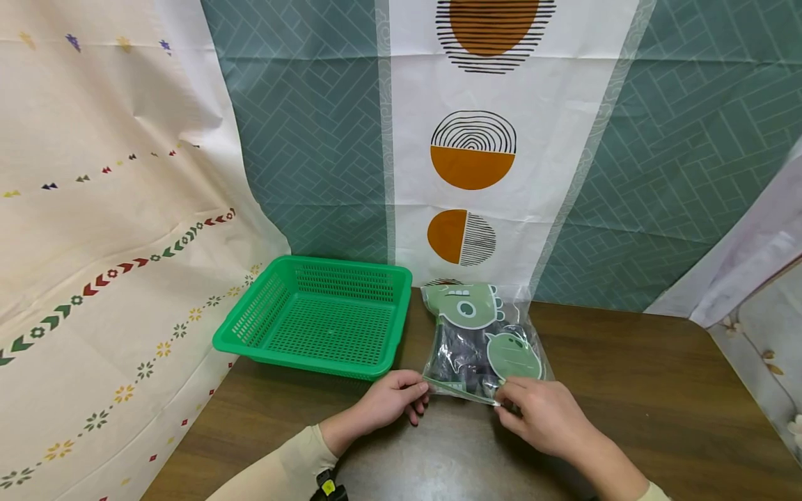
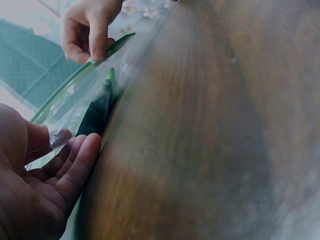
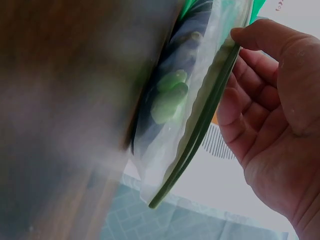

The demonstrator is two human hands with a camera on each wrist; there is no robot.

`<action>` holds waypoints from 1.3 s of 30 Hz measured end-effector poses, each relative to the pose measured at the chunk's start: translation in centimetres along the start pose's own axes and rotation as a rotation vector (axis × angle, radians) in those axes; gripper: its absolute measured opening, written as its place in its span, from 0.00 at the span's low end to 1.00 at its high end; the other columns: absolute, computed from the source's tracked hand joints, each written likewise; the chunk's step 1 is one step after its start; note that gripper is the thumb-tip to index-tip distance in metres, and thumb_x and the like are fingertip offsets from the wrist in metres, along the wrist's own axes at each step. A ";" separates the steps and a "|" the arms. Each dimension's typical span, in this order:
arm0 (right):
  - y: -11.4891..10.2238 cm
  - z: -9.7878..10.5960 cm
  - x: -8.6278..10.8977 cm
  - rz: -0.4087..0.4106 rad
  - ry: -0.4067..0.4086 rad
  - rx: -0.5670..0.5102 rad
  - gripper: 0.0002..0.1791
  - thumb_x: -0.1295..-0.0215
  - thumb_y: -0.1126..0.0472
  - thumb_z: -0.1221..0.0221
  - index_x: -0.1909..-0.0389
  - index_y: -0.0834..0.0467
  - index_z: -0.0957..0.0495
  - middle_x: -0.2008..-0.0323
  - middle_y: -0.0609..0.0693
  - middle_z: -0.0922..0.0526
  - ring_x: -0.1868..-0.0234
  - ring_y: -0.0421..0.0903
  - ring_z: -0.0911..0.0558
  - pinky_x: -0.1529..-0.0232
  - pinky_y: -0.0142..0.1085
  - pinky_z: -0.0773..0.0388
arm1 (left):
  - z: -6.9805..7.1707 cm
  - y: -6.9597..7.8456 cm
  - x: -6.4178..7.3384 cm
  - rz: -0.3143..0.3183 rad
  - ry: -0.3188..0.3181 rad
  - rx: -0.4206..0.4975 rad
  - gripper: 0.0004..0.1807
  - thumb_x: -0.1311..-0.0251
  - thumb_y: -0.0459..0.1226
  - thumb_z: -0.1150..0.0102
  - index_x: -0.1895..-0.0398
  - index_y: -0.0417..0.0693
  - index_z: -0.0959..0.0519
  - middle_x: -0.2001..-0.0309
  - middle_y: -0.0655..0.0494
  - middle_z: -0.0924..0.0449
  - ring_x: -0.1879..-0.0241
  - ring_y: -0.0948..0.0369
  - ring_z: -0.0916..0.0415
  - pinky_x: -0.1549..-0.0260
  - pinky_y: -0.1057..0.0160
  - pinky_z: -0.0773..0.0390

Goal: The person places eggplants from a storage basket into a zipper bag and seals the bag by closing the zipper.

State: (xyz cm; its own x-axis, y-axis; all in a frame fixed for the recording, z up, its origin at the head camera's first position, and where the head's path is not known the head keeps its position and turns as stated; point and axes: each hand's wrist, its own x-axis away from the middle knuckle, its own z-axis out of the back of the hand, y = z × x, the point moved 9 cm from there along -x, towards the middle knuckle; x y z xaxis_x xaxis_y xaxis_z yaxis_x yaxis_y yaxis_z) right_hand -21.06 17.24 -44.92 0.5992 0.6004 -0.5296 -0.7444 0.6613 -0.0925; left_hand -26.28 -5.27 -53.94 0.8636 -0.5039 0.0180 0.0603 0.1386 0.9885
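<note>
A clear slider zip bag (image 1: 544, 341) printed with green dinosaurs lies on the table, something dark inside it. Its green zip strip (image 1: 460, 393) runs along the near edge. My left hand (image 1: 391, 401) pinches the left end of that edge between thumb and forefinger, the other fingers loosely bent. At the right part of the strip, my right hand (image 1: 544, 416) pinches the zip, where a small white slider (image 2: 92, 60) shows under the fingertips in the left wrist view. Light green shapes (image 3: 170, 100) show on the bag's side in the right wrist view. What the dark contents are I cannot tell.
A green plastic basket (image 1: 404, 306) with slotted walls stands to the left of the bag, near the left hand. Patterned cloth (image 1: 313, 139) hangs behind the brown wooden table (image 1: 658, 390), and a cream cloth (image 1: 125, 278) covers the left side.
</note>
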 end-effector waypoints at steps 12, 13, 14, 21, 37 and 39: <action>1.4 0.5 0.7 -0.028 -0.063 -0.009 0.14 0.44 0.59 0.21 0.67 0.42 0.16 0.70 0.29 0.24 0.72 0.26 0.30 0.76 0.31 0.30 | 0.0 0.0 0.0 -0.009 0.000 0.008 0.16 0.15 0.32 0.46 0.56 0.23 0.18 0.69 0.51 0.17 0.75 0.61 0.19 0.71 0.62 0.11; 1.5 0.6 0.7 -0.031 -0.068 -0.011 0.14 0.44 0.60 0.21 0.67 0.41 0.17 0.70 0.29 0.24 0.72 0.26 0.30 0.76 0.31 0.31 | 0.0 0.0 0.0 -0.008 0.001 0.008 0.16 0.15 0.32 0.45 0.56 0.23 0.18 0.69 0.51 0.17 0.75 0.61 0.19 0.71 0.62 0.11; 1.6 0.6 0.8 -0.034 -0.073 -0.011 0.14 0.44 0.59 0.21 0.67 0.41 0.17 0.70 0.29 0.24 0.72 0.26 0.31 0.76 0.31 0.31 | 0.0 0.0 0.0 -0.007 0.001 0.009 0.16 0.15 0.32 0.45 0.56 0.23 0.18 0.68 0.51 0.17 0.75 0.61 0.19 0.71 0.62 0.11; 2.3 0.7 1.3 -0.050 -0.097 -0.022 0.15 0.43 0.59 0.21 0.67 0.40 0.18 0.70 0.29 0.26 0.72 0.26 0.33 0.76 0.31 0.33 | -0.1 0.2 0.1 -0.006 -0.002 0.002 0.16 0.15 0.32 0.45 0.57 0.23 0.18 0.69 0.50 0.17 0.75 0.61 0.19 0.71 0.61 0.11; 3.5 1.5 2.4 -0.089 -0.113 -0.009 0.15 0.44 0.60 0.20 0.67 0.40 0.17 0.69 0.27 0.25 0.70 0.26 0.31 0.74 0.30 0.30 | 0.0 0.0 0.0 0.011 0.001 0.016 0.16 0.15 0.33 0.45 0.55 0.23 0.17 0.69 0.51 0.17 0.75 0.60 0.19 0.70 0.60 0.10; 3.7 1.6 2.6 -0.094 -0.118 -0.005 0.15 0.43 0.60 0.20 0.66 0.40 0.16 0.68 0.27 0.24 0.69 0.26 0.31 0.73 0.30 0.29 | 0.0 0.0 0.0 0.013 0.004 0.015 0.16 0.15 0.33 0.46 0.54 0.23 0.17 0.68 0.50 0.17 0.75 0.60 0.19 0.69 0.59 0.10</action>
State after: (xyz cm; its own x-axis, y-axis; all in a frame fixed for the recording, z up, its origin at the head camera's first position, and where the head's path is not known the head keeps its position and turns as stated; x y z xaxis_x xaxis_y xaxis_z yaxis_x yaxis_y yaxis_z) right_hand -21.80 21.99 -45.28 0.6964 0.5849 -0.4158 -0.6849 0.7148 -0.1415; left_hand -26.25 -5.29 -53.94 0.8663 -0.4987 0.0298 0.0421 0.1323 0.9903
